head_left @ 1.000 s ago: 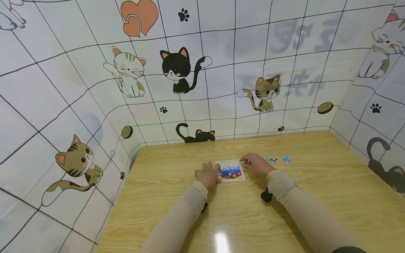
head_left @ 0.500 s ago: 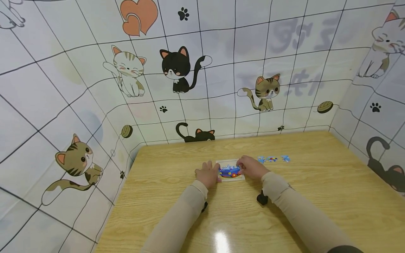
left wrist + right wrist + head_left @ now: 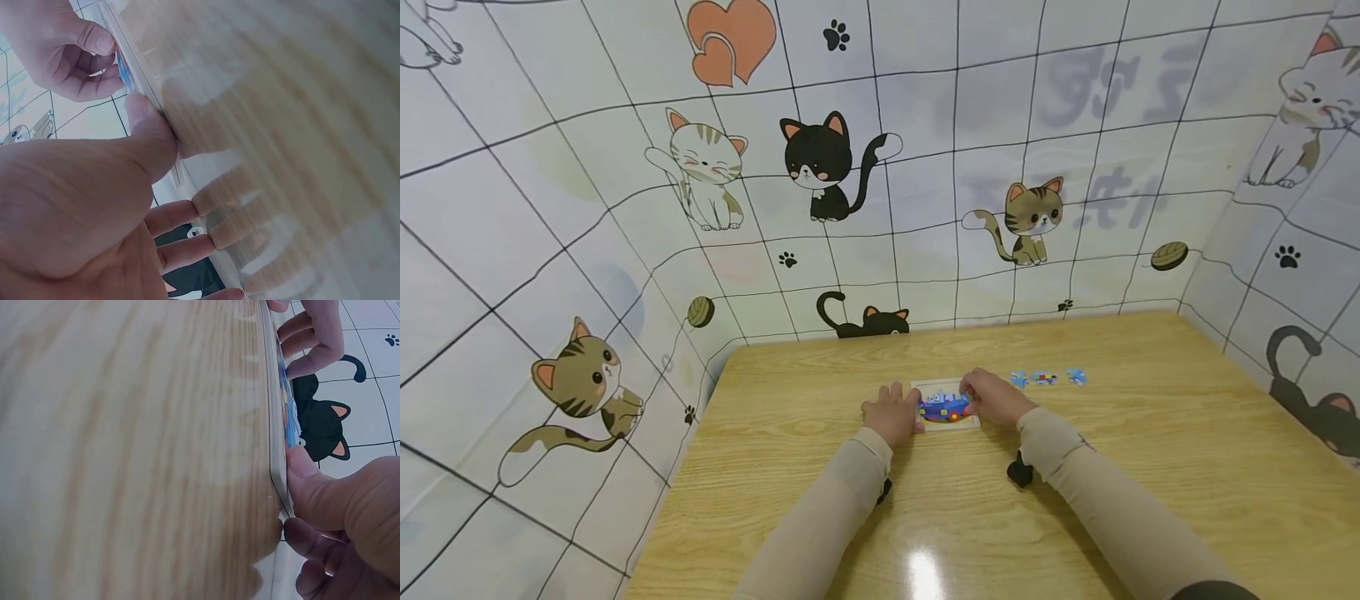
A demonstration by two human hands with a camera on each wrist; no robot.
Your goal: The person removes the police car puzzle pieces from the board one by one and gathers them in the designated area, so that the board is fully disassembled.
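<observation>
A small jigsaw puzzle (image 3: 942,408) with a blue vehicle picture lies in a pale tray (image 3: 951,427). Along the top of the picture, bare tray shows. My left hand (image 3: 891,414) rests at the tray's left edge, fingers spread; its thumb (image 3: 147,122) touches the tray side in the left wrist view. At the right end, my right hand (image 3: 997,398) pinches a puzzle piece with thumb and curled fingers. That thumb (image 3: 306,469) lies on the colored surface in the right wrist view, and the hand hides this end of the picture from above.
Several loose puzzle pieces lie in a row right of the tray: a blue one (image 3: 1018,378), a multicolored one (image 3: 1044,377) and another blue one (image 3: 1077,377). The wooden table (image 3: 820,375) meets a cat-patterned cloth wall (image 3: 925,250) at the back and sides.
My right hand has moved left from the tray's upper right corner onto the puzzle's right end, uncovering a blue loose piece. My left hand stays where it was.
</observation>
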